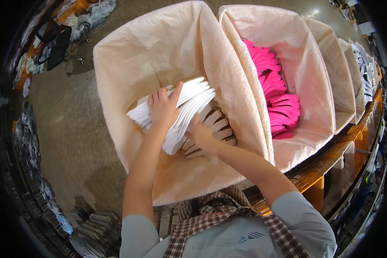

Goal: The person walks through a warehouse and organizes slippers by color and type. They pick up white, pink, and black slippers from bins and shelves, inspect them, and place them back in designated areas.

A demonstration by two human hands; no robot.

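Observation:
A fanned stack of white, flat, rounded pieces that look like shoe soles (190, 107) lies tilted inside a cream cloth-lined bin (146, 47) in front of me. My left hand (164, 108) closes over the stack's upper left side. My right hand (199, 132) grips its lower right edge; the fingers are partly hidden behind the pieces. Beneath and beside the right hand rest more pale pieces with dark brown gaps or edges (222, 128), at the bottom of the bin.
To the right stands a second lined bin (316, 86) with bright pink sole-shaped pieces (284, 109). More lined bins (331, 56) follow behind it. An orange slatted rack (311, 176) runs under their right side. Plastic-wrapped bundles (28, 129) and a black cart (59, 47) are on the left.

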